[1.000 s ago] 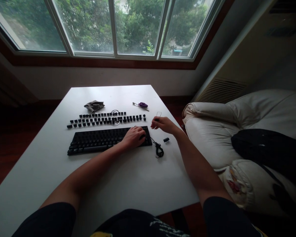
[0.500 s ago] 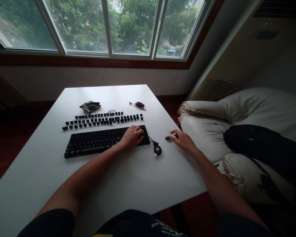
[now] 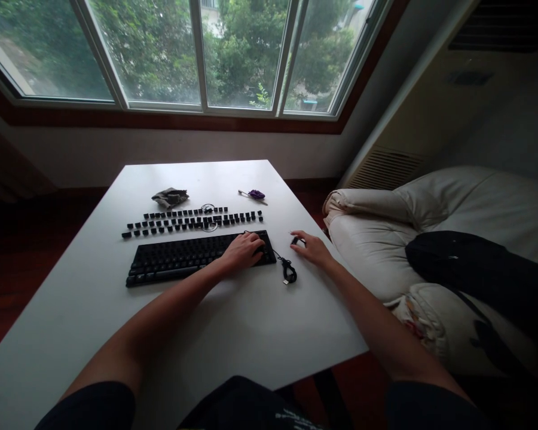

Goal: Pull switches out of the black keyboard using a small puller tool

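Note:
A black keyboard (image 3: 183, 258) lies on the white table. My left hand (image 3: 242, 251) rests over its right end, fingers apart and bent down onto the keys; the fingertips are partly hidden. To the right of the keyboard, my right hand (image 3: 312, 247) is raised just above the table. Between its thumb and fingers it pinches a small black tool (image 3: 296, 240) with thin wires, which looks like a keycap puller. A bundled black USB cable (image 3: 289, 272) lies between the hands. Behind the keyboard, loose black keycaps (image 3: 190, 223) stand in several rows.
A crumpled grey cloth (image 3: 170, 197) lies at the back left of the table (image 3: 197, 334). At the back right is a purple fluffy brush (image 3: 256, 194) beside a thin stick. A cream sofa (image 3: 367, 239) with a black bag (image 3: 470, 263) stands on the right, close to the table's edge.
My right hand has moved left, closer to the keyboard, with the small tool still in it. My left hand stays on the keyboard. The view has shifted slightly.

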`<state>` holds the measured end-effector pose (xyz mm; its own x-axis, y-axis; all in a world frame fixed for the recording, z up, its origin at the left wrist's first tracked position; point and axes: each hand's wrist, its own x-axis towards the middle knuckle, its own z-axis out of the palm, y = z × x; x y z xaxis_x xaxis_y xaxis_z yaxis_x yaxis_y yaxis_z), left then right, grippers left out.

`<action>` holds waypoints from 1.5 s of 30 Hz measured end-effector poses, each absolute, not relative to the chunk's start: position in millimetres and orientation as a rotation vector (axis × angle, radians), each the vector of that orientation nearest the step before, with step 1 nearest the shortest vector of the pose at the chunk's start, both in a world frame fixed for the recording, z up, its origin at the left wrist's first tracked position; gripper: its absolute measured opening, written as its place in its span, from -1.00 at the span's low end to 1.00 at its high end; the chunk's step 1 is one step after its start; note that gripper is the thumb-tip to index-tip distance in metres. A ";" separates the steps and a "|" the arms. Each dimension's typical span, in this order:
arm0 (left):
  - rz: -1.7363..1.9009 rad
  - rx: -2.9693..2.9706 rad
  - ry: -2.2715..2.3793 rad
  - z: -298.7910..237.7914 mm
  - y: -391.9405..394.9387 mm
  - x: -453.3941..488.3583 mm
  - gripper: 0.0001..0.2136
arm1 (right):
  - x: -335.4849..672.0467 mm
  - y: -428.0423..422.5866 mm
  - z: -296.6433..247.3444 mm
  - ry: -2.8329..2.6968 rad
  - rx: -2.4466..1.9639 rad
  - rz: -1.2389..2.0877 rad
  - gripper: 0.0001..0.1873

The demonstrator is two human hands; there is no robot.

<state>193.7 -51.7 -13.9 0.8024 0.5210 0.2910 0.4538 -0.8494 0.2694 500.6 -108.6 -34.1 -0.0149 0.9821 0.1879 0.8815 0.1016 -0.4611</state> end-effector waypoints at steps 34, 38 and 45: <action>0.589 2.576 1.490 -20.9 -21.2 -47.2 -0.66 | 467.7 -45.1 -50.3 -1.906 -1.549 0.350 -0.52; 0.543 2.554 1.511 -22.4 -18.9 -47.0 -0.64 | 466.8 -42.6 -51.3 -1.910 -1.485 0.380 -0.50; 0.520 2.535 1.526 -22.4 -18.2 -46.6 -0.63 | 460.7 -44.4 -43.9 -1.866 -1.505 0.411 -0.50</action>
<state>-46.6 -18.2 -22.4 0.4270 0.8768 0.2209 0.8293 -0.4771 0.2907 460.7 -44.4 -43.9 -0.0854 0.9451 0.3155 0.7250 0.2762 -0.6309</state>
